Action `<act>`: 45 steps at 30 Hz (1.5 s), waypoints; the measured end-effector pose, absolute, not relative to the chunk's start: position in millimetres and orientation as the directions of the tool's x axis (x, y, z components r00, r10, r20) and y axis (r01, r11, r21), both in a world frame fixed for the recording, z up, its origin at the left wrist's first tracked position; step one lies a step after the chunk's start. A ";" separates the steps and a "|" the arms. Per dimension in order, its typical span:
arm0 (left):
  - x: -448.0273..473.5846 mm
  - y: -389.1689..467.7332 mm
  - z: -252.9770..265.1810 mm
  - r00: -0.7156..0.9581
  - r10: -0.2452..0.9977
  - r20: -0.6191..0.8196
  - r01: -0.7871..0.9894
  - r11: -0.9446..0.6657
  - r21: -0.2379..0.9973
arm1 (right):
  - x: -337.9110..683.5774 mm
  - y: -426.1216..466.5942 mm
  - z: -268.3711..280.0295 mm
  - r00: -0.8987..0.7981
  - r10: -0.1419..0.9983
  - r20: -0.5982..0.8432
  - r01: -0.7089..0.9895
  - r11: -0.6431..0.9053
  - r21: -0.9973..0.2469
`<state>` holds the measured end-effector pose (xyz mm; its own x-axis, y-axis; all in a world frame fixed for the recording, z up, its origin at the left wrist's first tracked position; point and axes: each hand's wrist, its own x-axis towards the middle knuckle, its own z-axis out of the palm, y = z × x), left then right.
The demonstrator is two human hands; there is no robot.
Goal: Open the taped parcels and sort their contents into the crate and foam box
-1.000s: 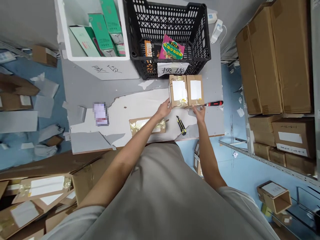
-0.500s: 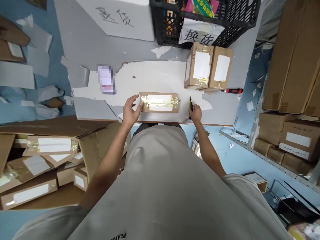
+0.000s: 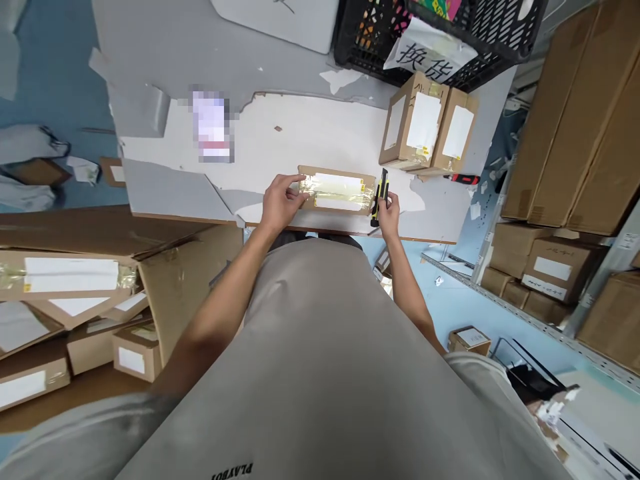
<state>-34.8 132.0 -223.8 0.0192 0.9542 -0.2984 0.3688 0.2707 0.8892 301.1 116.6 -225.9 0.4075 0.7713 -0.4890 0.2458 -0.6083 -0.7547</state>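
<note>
A long, narrow cardboard box [image 3: 338, 191] with white labels and clear tape across its top lies near the table's front edge. My left hand [image 3: 282, 202] grips its left end, with fingers at the far corner and thumb at the near side. Beside the box's right end, my right hand [image 3: 389, 215] is closed around a black and yellow utility knife [image 3: 383, 189] that points away from me. Whether its blade is out, I cannot tell.
Two taped cartons [image 3: 413, 123] stand at the back right, with a red and black tool [image 3: 464, 179] beside them. Behind is a black plastic crate [image 3: 370, 67]. A blurred-out rectangle [image 3: 213, 127] lies at left. A large open carton [image 3: 185, 267] of boxes sits below left.
My left hand has closed on the box's left end. My right hand has brought the knife up close to the box's right end. The view has shifted.
</note>
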 end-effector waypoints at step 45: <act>-35.1 133.6 -283.0 0.103 0.966 -0.238 0.061 0.233 0.971 | 129.8 176.3 -61.3 -0.221 0.520 -0.825 0.801 0.579 0.150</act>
